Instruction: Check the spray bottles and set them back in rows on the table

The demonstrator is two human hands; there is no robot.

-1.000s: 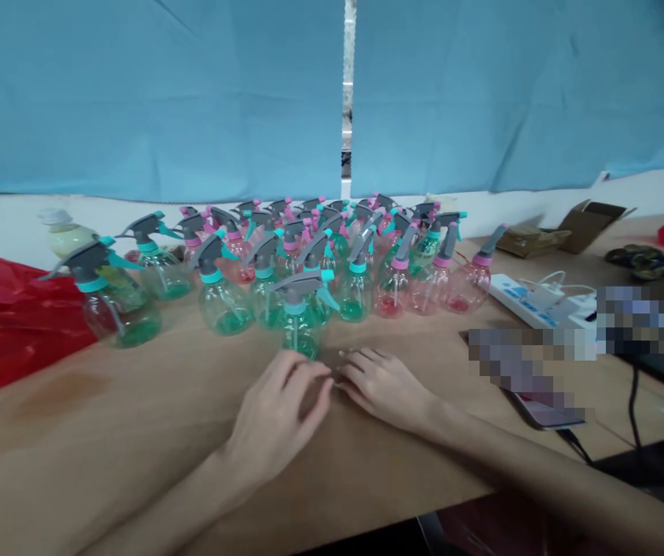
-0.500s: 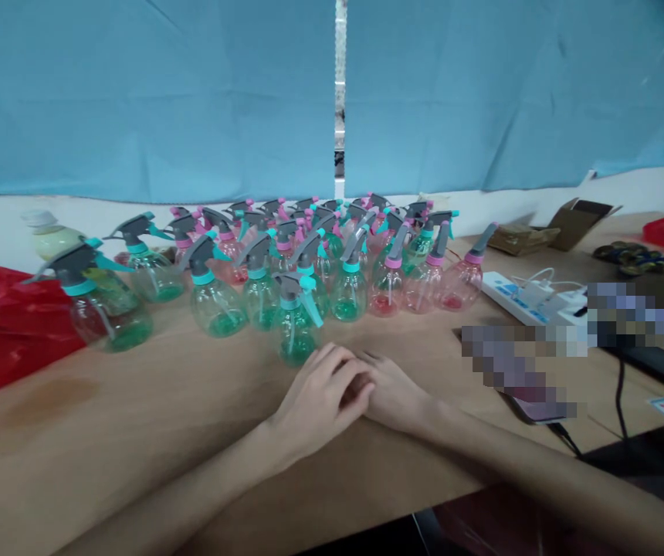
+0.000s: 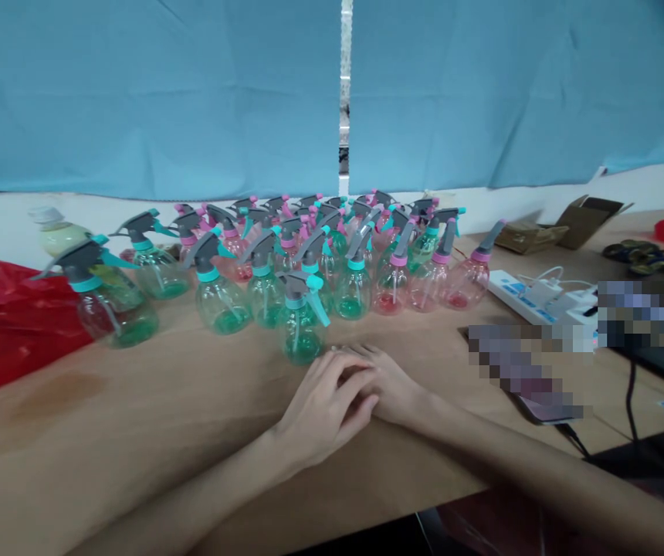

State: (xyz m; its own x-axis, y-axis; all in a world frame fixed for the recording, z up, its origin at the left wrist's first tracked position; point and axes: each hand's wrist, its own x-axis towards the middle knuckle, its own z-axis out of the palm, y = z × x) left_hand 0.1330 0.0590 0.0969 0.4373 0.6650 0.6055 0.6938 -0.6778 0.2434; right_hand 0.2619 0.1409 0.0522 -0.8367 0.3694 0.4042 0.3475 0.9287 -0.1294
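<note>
My left hand [image 3: 327, 403] lies loosely across the fingers of my right hand [image 3: 397, 388] on the wooden table. Its fingers are gently bent, with the thumb apart, and nothing is held. The right hand rests palm down; its fingers look stretched out, though the left hand partly covers them. Just beyond the fingertips stands a clear green spray bottle [image 3: 302, 337] with a grey head and turquoise trigger. Behind it several more stand in a cluster, such as a pink spray bottle [image 3: 390, 289] and a larger-looking green spray bottle [image 3: 135, 320] at the left.
A red plastic bag [image 3: 19, 324] lies at the left, near a white-capped bottle [image 3: 59, 232]. To the right are a phone [image 3: 523, 371], a white power strip [image 3: 520, 297] with cables, and an open cardboard box [image 3: 590, 220]. A blue cloth [image 3: 193, 93] hangs behind.
The view has shifted slightly, so everything sits a little further right. My left fingers have settled slightly flatter over the right hand. The bottles have not moved on the table.
</note>
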